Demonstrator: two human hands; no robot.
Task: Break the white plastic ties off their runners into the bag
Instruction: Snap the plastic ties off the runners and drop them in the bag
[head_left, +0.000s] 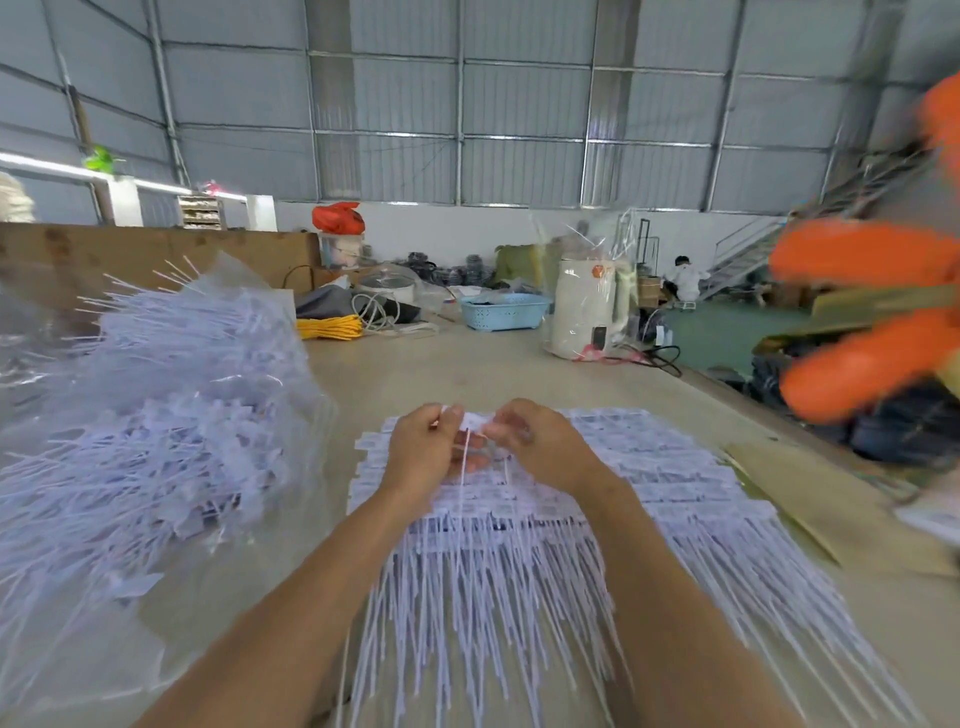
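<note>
Many loose white ties (156, 415) fill the clear plastic bag (291, 364) that lies open on the left part of the table (467, 364), and some thin tails stick out of its mouth at the far end. We see the bag just beside our left forearm, not touching it.

In the middle, our left hand (421, 452) and our right hand (540, 447) are close together above the far edge of a wide stack of ties on runners (675, 467). The fingers of both hands are pinched on one small tie piece (465, 457) between them, and its thin tail hangs down toward us. The stack lies flat on the table under our hands, with the heads far from us and the long tails pointing toward our body.

Behind the hands, farther on the table, stand a yellow rope coil (330, 327), a light blue basket (504, 312) and a white kettle (587, 312). At the right edge we see blurred orange shapes (862, 312); we cannot tell what they are. A flat brown cardboard (831, 509) lies right of the stack.
</note>
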